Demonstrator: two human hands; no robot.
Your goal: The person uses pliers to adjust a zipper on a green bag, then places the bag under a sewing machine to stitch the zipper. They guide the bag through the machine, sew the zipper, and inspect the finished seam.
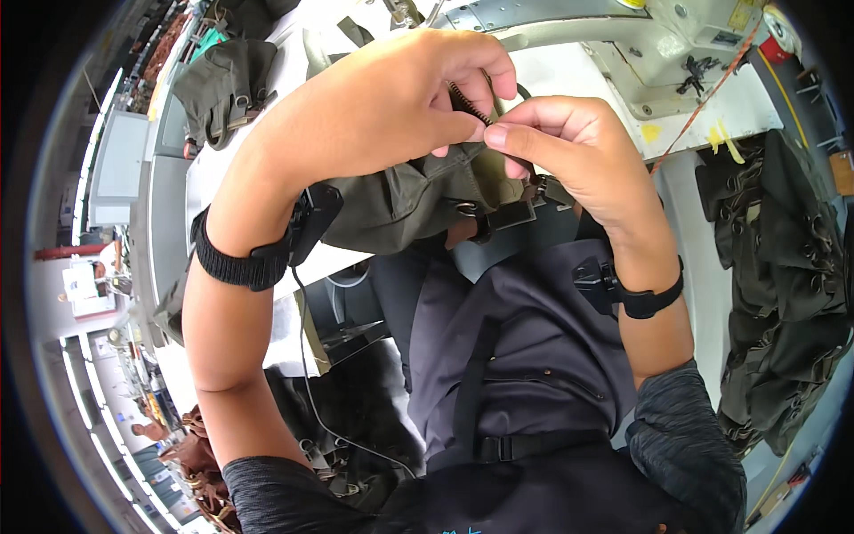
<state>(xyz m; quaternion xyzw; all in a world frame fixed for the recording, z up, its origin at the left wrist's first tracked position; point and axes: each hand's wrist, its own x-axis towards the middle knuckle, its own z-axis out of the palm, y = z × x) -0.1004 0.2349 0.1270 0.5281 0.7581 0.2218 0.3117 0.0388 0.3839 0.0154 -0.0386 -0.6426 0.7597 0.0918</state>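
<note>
A dark zipper with its teeth showing runs between my two hands, above the white work table. My left hand has its thumb and fingers curled round one stretch of it. Against the left thumb tip, my right hand pinches the zipper between thumb and forefinger. Below my hands hangs an olive-green fabric bag, bunched at the table's near edge. Whether the zipper is sewn to that bag is hidden behind my fingers. Each wrist wears a black strap with a small device.
A sewing machine stands at the back right, with a dark cluster of small parts on its base. At the left of the table lies another olive bag. Several dark green bag pieces with metal rings hang at the right. A cable dangles from my left wrist.
</note>
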